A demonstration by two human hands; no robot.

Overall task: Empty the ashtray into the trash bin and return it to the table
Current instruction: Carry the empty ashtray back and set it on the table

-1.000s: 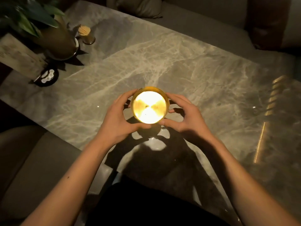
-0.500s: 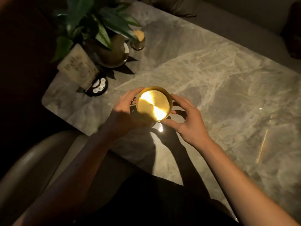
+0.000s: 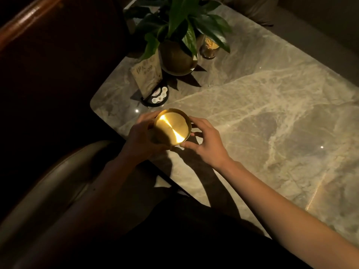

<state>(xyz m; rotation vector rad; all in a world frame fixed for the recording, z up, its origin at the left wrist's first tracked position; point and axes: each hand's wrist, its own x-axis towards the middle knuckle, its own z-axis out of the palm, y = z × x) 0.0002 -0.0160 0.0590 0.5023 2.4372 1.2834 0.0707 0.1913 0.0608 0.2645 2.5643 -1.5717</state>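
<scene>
A round brass ashtray (image 3: 172,127) with a shiny flat top is held just above the marble table (image 3: 262,117), near its front left corner. My left hand (image 3: 142,137) wraps around the ashtray's left and underside. My right hand (image 3: 202,139) touches its right rim with thumb and fingertips, fingers spread. No trash bin is in view.
A potted green plant (image 3: 177,53) stands at the table's far left, with a small card sign (image 3: 147,76), a black round holder (image 3: 158,95) and a small jar (image 3: 209,49) around it. A padded seat (image 3: 58,181) lies to the left below the table edge.
Both hands have carried the ashtray leftward across the table toward its left corner. The view has swung left with it, and the ashtray's glare has dimmed.
</scene>
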